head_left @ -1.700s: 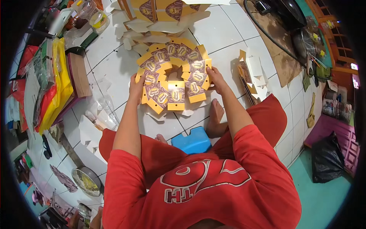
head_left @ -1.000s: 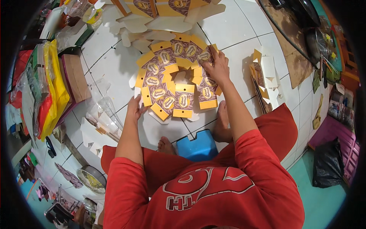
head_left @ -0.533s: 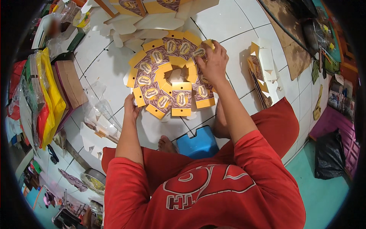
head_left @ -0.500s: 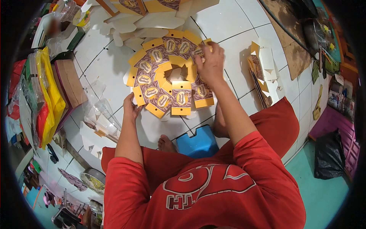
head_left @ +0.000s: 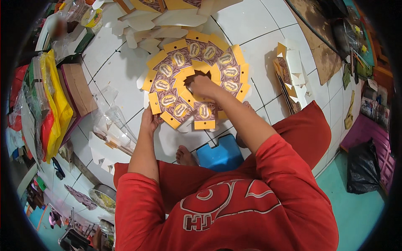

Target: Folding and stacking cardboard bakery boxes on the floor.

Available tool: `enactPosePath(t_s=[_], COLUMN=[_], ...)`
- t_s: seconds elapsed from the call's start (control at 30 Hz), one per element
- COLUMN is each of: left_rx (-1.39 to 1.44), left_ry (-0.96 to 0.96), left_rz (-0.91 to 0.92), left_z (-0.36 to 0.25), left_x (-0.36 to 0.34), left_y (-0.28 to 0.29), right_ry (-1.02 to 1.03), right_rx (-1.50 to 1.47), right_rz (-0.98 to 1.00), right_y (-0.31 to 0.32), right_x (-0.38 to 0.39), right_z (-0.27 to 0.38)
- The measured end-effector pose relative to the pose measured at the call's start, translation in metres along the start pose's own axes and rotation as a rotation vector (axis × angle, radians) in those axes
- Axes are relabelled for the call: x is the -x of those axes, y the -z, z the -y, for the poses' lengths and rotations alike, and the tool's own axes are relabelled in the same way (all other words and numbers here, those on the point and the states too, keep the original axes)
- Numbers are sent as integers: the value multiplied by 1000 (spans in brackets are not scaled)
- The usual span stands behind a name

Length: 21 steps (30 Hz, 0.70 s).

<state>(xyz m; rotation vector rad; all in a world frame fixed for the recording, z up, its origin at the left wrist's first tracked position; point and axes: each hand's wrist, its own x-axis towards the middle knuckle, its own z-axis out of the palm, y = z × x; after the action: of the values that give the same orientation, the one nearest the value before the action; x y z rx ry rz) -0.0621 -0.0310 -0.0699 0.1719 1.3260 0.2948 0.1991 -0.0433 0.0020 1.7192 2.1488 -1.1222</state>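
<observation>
Flat yellow and purple-brown cartons (head_left: 168, 100) with oval labels lie overlapped in a ring on the tiled floor. My right hand (head_left: 202, 85) reaches into the ring's centre, back of the hand up, its fingertips hidden. At the lower left outer edge is my left hand (head_left: 151, 119); its fingers are apart and touch the edge of a yellow flap (head_left: 154, 103). The carton nearest me (head_left: 204, 112) lies with its yellow end toward my body.
More unfolded cartons (head_left: 167, 20) are heaped beyond the ring. A bundle of cartons (head_left: 289, 79) lies to the right, another among clear plastic (head_left: 111, 121) to the left. A blue stool (head_left: 220, 153) stands between my legs. Yellow bags (head_left: 54, 104) hang at the far left.
My right hand has moved from the ring's upper right edge into its centre. The ring has shifted slightly right and its right-hand cartons are spread differently. My left hand stays at the lower left edge.
</observation>
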Motion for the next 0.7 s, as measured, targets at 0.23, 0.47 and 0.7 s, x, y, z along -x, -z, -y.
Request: enactPosePath(t_s=[0.23, 0.47, 0.7], left_rx=[23, 59, 46], left_ry=[-25, 4, 31], left_rz=[10, 2, 67], left_z=[3, -1, -4], left_x=[-4, -10, 5], left_y=[-1, 3, -9], right_ry=[-374, -293, -175], right_rx=[-239, -372, -267], right_rz=[93, 229, 118], right_y=[-27, -55, -27], right_x=[-56, -78, -53], right_z=[-14, -34, -28])
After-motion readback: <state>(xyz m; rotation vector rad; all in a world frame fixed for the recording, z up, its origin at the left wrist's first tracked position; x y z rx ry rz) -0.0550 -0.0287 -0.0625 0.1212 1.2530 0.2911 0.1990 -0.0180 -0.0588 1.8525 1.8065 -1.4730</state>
